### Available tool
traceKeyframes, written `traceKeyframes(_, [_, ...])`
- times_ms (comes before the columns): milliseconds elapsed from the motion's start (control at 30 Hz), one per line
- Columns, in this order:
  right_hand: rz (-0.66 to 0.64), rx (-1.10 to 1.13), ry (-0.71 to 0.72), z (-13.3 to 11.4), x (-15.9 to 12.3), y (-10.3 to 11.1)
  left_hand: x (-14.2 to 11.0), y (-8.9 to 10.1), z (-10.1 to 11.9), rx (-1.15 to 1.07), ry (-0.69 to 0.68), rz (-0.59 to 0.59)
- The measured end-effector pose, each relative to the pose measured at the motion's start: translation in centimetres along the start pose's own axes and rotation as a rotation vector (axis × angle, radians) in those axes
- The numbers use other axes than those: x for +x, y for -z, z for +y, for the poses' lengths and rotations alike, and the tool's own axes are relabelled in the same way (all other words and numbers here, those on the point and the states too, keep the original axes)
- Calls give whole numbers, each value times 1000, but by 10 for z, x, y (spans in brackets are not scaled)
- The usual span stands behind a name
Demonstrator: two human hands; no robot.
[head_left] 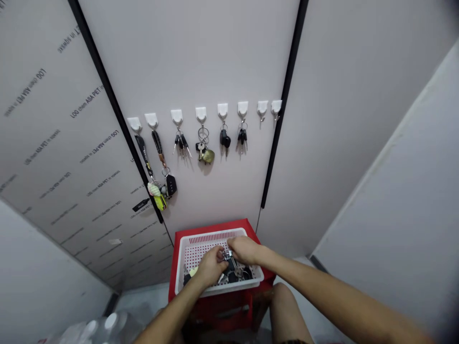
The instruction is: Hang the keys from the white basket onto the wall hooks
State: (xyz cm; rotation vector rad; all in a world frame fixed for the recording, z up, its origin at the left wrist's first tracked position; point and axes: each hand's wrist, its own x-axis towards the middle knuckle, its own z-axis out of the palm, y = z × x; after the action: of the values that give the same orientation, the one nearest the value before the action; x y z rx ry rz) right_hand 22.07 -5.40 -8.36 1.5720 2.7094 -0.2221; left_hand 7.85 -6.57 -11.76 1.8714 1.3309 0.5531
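Note:
My left hand (211,267) and my right hand (244,250) are close together over a white plastic basket (180,263). Between them the fingers pinch a bunch of keys (230,257), with silvery metal showing; its far side is hidden by the fingers. Under and beside the hands, more dark-headed keys and rings (233,276) lie on the basket's perforated floor. A pale yellow item (193,272) sits left of my left hand, partly covered by it.
Above the basket, several white adhesive hooks (201,113) run along the wall, most carrying key bunches (204,149). The two rightmost hooks (263,109) hold nothing. The basket stands on a red stool (248,225). Clear bottles with white caps (111,320) stand at lower left.

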Motion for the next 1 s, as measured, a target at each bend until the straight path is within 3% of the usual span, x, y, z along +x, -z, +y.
traceKeyframes(233, [217,636,-42,0,3,49,8,15,29,-400,-119,40])
traceKeyframes(367, [217,1161,-80,-4,-1,75,10,29,53,-629,-107,-77])
traceKeyframes(500, [217,1466,-22,-4,-5,77,11,36,70,-871,-90,-187])
traceKeyframes(600, [253,1541,-8,-3,-7,71,13,38,78,-957,-102,-209])
traceKeyframes(767, [183,1514,76,-4,-13,78,17,43,91,-1008,-108,-227])
traceKeyframes(1000, [764,1401,-98,11,-13,131,32,56,116,-722,-158,-183])
